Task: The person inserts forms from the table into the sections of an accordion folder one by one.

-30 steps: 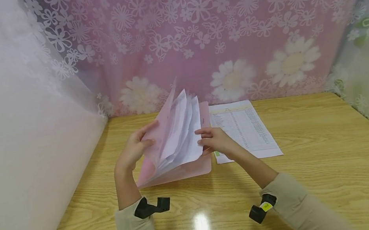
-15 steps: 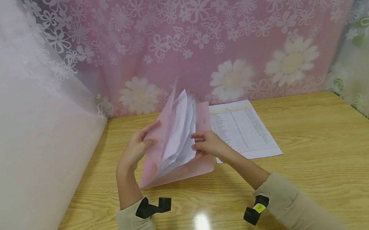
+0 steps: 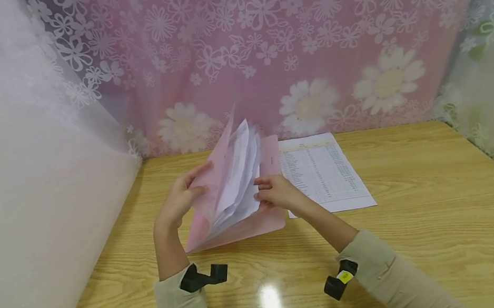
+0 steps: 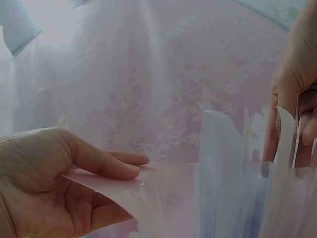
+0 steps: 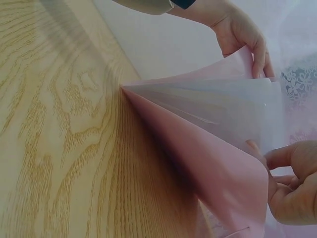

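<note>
A pink folder (image 3: 271, 222) with clear sleeves stands fanned half open on the table, its spine low at the left. My left hand (image 3: 176, 203) pinches its raised front cover between thumb and fingers, as the left wrist view shows with the pink cover (image 4: 173, 188). Inside the folder, several white papers (image 3: 239, 184) in sleeves spread apart. My right hand (image 3: 279, 193) holds some sleeves (image 5: 228, 104) at their right edge, fingers slipped among them; part of those fingers is hidden. In the right wrist view the pink back cover (image 5: 213, 173) lies below the sleeves.
A printed sheet with a table of figures (image 3: 326, 174) lies flat right of the folder, partly behind it. The wooden table (image 3: 431, 233) meets a pink flowered curtain (image 3: 259, 40) at the back and a pale sheet (image 3: 40, 179) on the left.
My right hand has shifted a little left, farther into the folder. The sleeves near it have swung left, baring more of the back cover. My left hand stays on the front cover.
</note>
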Tool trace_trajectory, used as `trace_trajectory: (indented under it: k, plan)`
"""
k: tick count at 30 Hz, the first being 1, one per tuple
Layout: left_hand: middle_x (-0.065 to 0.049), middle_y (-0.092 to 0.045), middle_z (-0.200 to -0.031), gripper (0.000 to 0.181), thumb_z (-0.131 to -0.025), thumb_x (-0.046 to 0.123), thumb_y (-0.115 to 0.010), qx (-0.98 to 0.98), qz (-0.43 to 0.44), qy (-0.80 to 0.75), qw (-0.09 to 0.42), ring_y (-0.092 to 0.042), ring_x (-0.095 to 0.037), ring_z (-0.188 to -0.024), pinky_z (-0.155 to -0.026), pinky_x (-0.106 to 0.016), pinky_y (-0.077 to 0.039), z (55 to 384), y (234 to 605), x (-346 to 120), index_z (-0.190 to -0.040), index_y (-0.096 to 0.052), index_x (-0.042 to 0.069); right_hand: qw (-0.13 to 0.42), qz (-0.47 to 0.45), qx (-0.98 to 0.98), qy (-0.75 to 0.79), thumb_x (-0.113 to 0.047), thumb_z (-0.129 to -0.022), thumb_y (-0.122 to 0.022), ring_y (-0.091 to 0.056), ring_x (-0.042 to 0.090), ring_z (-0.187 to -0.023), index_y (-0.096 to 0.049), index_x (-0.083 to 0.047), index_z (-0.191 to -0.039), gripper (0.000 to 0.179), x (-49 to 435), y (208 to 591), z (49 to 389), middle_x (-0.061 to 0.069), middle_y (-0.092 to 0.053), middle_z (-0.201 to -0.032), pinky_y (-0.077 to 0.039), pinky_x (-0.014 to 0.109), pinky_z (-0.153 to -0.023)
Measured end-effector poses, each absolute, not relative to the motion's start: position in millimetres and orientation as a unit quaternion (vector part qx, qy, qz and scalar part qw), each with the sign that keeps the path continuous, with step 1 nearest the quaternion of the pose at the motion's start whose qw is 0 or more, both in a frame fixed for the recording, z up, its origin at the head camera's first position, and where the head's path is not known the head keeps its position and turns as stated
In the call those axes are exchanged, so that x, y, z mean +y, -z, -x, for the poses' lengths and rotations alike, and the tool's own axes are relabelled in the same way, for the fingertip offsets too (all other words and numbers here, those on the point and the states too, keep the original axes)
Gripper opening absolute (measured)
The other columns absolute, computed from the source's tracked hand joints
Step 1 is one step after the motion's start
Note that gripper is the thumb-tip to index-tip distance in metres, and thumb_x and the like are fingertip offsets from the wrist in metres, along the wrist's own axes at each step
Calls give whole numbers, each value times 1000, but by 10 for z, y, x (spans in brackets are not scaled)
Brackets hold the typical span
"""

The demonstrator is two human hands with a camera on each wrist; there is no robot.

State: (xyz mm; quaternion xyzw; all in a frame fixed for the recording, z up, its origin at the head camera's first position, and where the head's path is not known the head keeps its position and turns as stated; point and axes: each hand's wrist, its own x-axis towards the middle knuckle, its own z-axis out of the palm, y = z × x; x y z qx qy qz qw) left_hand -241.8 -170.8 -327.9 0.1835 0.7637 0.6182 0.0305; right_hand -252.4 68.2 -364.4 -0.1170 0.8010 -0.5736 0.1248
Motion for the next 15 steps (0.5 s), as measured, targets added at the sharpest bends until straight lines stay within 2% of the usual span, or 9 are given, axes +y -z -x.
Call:
trace_trajectory:
  k: [6, 15]
  plan:
    - [-7, -37, -141, 54, -86, -10, -46, 762, -174, -623, 26, -34, -18, -112, -76, -24, -36, 2405, 3267, -1728, -138, -42, 3, 125, 123, 801, 572, -3, -87, -57, -63, 19, -73, -47, 8, -129, 44, 721, 3647, 2529, 27, -50, -124, -51, 30, -68]
    - [-7, -36, -142, 53, -86, -9, -46, 759, -172, -627, 27, -33, -19, -112, -73, -24, -37, 2409, 3278, -1768, -138, -41, 4, 86, 137, 759, 631, 0, -90, -51, -65, 25, -77, -55, 8, -118, 29, 963, 3602, 2523, 20, -62, -106, -51, 35, -68]
